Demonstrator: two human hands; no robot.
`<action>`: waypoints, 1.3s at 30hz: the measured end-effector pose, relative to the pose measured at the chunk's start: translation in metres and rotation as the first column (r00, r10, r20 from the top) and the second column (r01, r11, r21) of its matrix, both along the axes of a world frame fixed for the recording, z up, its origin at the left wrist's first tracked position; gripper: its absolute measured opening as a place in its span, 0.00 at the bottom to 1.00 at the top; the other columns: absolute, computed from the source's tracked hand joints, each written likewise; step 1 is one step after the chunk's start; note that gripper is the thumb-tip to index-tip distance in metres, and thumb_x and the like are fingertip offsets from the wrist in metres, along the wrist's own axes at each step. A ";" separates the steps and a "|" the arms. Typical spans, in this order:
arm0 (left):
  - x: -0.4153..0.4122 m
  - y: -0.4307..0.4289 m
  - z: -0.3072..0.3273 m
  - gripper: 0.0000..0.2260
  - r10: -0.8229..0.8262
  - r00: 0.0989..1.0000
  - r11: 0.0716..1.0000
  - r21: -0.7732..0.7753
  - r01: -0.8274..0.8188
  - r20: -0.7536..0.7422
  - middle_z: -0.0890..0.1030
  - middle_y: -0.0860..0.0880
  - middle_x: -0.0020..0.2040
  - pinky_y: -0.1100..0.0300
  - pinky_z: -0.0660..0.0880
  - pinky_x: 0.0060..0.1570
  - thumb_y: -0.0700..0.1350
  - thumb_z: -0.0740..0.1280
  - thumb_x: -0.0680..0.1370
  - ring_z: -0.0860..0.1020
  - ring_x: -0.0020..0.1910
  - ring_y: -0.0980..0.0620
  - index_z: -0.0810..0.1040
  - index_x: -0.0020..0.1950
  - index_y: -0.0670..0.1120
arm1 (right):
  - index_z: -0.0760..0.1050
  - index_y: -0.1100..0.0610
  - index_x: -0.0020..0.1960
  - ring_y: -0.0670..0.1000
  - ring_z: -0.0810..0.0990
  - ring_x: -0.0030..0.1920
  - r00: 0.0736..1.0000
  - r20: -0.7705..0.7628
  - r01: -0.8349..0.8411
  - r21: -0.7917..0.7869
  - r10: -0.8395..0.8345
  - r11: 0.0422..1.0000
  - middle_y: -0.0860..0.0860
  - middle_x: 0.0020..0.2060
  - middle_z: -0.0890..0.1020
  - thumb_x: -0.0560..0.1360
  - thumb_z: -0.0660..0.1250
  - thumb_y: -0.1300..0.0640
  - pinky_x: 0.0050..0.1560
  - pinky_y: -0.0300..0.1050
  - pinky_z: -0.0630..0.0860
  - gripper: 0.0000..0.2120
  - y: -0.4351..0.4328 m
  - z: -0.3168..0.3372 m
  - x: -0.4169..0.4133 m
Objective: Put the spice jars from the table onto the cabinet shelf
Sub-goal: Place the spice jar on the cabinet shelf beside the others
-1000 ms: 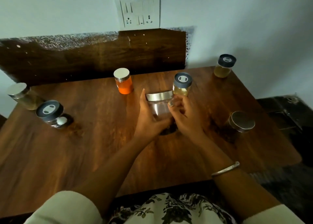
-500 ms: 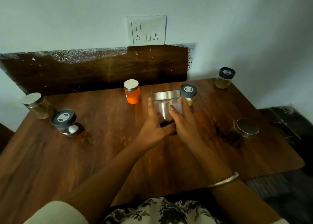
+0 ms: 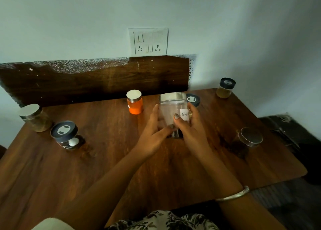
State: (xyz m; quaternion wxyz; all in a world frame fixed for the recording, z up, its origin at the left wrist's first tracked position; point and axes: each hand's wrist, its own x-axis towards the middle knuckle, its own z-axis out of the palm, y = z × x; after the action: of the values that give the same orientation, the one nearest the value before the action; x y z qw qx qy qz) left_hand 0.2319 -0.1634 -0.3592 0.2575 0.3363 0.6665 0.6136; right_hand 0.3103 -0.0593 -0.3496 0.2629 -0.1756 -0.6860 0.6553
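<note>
Since both hands already clasp the clear glass jar (image 3: pixel 169 111), the lift probably goes best straight up with the lid level. Palms should bear on the smooth wall, not fingertips alone, so the glass cannot slip. It must also clear the dark-lidded jar (image 3: pixel 193 99) just behind it. The cabinet shelf is out of view.

The left hand (image 3: pixel 152 135) grips the jar's left side, thumb across its lower front. The right hand (image 3: pixel 191 130) grips the right side, thumb beside a white handwritten label (image 3: pixel 184 114). The jar is mid-table, toward the far edge; the hands hide whether its base touches the wooden table (image 3: pixel 112 160). It is broad, with a steel lid, mostly see-through, with something dark at the bottom.

An orange spice jar (image 3: pixel 134 102) stands near its left; other jars stand well apart at both sides.
</note>
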 end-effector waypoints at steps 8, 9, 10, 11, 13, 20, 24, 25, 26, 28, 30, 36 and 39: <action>-0.012 -0.012 0.007 0.39 -0.043 0.993 0.981 0.194 0.021 0.109 0.72 0.49 0.64 0.61 0.79 0.45 0.32 0.69 0.71 0.78 0.58 0.54 0.53 0.72 0.54 | 0.52 0.46 0.75 0.42 0.75 0.59 0.987 0.003 -0.161 -0.044 0.161 0.986 0.41 0.62 0.70 0.77 0.61 0.58 0.53 0.39 0.79 0.31 -0.001 0.007 -0.008; -0.014 -0.014 0.008 0.39 -0.050 0.990 0.978 0.207 0.021 0.134 0.71 0.48 0.65 0.60 0.79 0.47 0.36 0.71 0.69 0.77 0.60 0.52 0.54 0.71 0.56 | 0.53 0.45 0.75 0.45 0.74 0.62 0.979 0.021 -0.203 -0.079 0.205 0.976 0.43 0.63 0.70 0.77 0.63 0.56 0.56 0.41 0.78 0.31 0.000 0.006 -0.008; -0.014 -0.016 0.010 0.40 -0.067 0.988 0.976 0.214 0.035 0.142 0.70 0.48 0.66 0.59 0.79 0.48 0.39 0.71 0.66 0.76 0.61 0.50 0.54 0.71 0.56 | 0.56 0.43 0.72 0.48 0.74 0.63 0.965 0.068 -0.248 -0.081 0.253 0.965 0.44 0.63 0.71 0.75 0.65 0.53 0.58 0.45 0.77 0.30 0.001 0.006 -0.008; -0.015 -0.018 0.010 0.41 -0.078 0.987 0.976 0.211 0.048 0.138 0.70 0.48 0.67 0.59 0.78 0.49 0.41 0.71 0.65 0.76 0.62 0.52 0.53 0.72 0.56 | 0.60 0.41 0.69 0.51 0.75 0.63 0.946 0.130 -0.290 -0.080 0.298 0.954 0.46 0.63 0.73 0.73 0.67 0.50 0.58 0.49 0.77 0.28 0.001 0.007 -0.007; -0.017 -0.021 0.012 0.42 -0.084 0.990 0.982 0.180 0.063 0.112 0.70 0.51 0.66 0.64 0.77 0.47 0.39 0.70 0.66 0.77 0.59 0.59 0.51 0.74 0.54 | 0.60 0.43 0.68 0.55 0.79 0.58 0.912 0.205 -0.335 -0.124 0.354 0.934 0.52 0.61 0.76 0.71 0.69 0.49 0.56 0.55 0.78 0.30 0.001 0.007 -0.006; -0.033 -0.037 0.016 0.48 -0.157 0.985 0.987 -0.044 0.154 -0.075 0.64 0.56 0.70 0.65 0.75 0.53 0.59 0.68 0.64 0.74 0.61 0.55 0.42 0.76 0.58 | 0.56 0.34 0.64 0.57 0.74 0.64 0.913 0.180 -0.368 -0.018 0.365 0.930 0.44 0.60 0.72 0.73 0.68 0.60 0.48 0.41 0.81 0.32 0.010 0.014 -0.002; -0.037 -0.042 0.018 0.51 -0.198 0.980 0.980 -0.022 0.198 -0.035 0.65 0.64 0.67 0.67 0.74 0.55 0.67 0.72 0.60 0.70 0.63 0.61 0.45 0.73 0.61 | 0.48 0.37 0.73 0.55 0.74 0.65 0.904 0.251 -0.392 0.168 0.345 0.905 0.51 0.72 0.66 0.69 0.71 0.45 0.59 0.48 0.77 0.42 0.008 0.018 -0.005; -0.038 -0.042 0.017 0.48 -0.190 0.981 0.982 -0.023 0.189 -0.041 0.66 0.65 0.66 0.64 0.75 0.56 0.67 0.72 0.60 0.71 0.63 0.62 0.47 0.72 0.62 | 0.45 0.38 0.74 0.52 0.72 0.67 0.904 0.269 -0.394 0.214 0.334 0.894 0.49 0.73 0.64 0.67 0.71 0.42 0.62 0.47 0.75 0.45 0.008 0.018 -0.005; -0.037 -0.042 0.018 0.46 -0.180 0.982 0.984 -0.020 0.179 -0.048 0.66 0.64 0.66 0.61 0.75 0.58 0.64 0.72 0.62 0.71 0.63 0.62 0.48 0.72 0.61 | 0.43 0.37 0.74 0.50 0.71 0.68 0.903 0.283 -0.393 0.243 0.322 0.887 0.48 0.74 0.62 0.67 0.71 0.40 0.62 0.44 0.74 0.47 0.007 0.019 -0.006; -0.037 -0.043 0.017 0.42 -0.159 0.986 0.987 -0.001 0.159 -0.053 0.67 0.62 0.67 0.61 0.74 0.60 0.57 0.70 0.65 0.71 0.64 0.63 0.49 0.73 0.58 | 0.40 0.37 0.73 0.49 0.69 0.68 0.901 0.315 -0.390 0.287 0.298 0.875 0.47 0.76 0.59 0.67 0.70 0.39 0.62 0.39 0.70 0.48 0.007 0.022 -0.005; -0.037 -0.044 0.015 0.40 -0.141 0.989 0.989 0.025 0.143 -0.050 0.68 0.61 0.66 0.66 0.72 0.58 0.54 0.69 0.66 0.70 0.64 0.65 0.50 0.73 0.56 | 0.38 0.39 0.74 0.48 0.70 0.67 0.884 0.378 -0.410 0.340 0.276 0.846 0.48 0.75 0.59 0.68 0.67 0.37 0.62 0.41 0.69 0.47 0.007 0.024 -0.004; -0.038 -0.051 0.012 0.37 -0.117 0.989 0.993 0.022 0.119 -0.088 0.71 0.58 0.64 0.69 0.73 0.52 0.53 0.68 0.68 0.74 0.59 0.65 0.53 0.72 0.56 | 0.36 0.37 0.74 0.47 0.73 0.65 0.861 0.419 -0.454 0.376 0.288 0.808 0.47 0.76 0.58 0.66 0.62 0.32 0.61 0.41 0.72 0.47 0.003 0.030 -0.006; -0.041 -0.057 0.012 0.39 -0.113 0.985 0.993 0.005 0.114 -0.132 0.73 0.54 0.64 0.65 0.75 0.51 0.54 0.68 0.68 0.76 0.58 0.60 0.49 0.73 0.58 | 0.36 0.37 0.74 0.47 0.68 0.69 0.863 0.421 -0.451 0.391 0.280 0.802 0.45 0.76 0.56 0.67 0.63 0.31 0.61 0.37 0.70 0.47 -0.002 0.033 -0.009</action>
State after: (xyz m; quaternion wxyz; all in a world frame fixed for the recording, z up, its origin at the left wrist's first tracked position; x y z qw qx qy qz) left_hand 0.1905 -0.2201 -0.3472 0.2453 0.4150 0.6578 0.5787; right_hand 0.3016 -0.0612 -0.3166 0.0409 -0.0789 -0.8816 0.4636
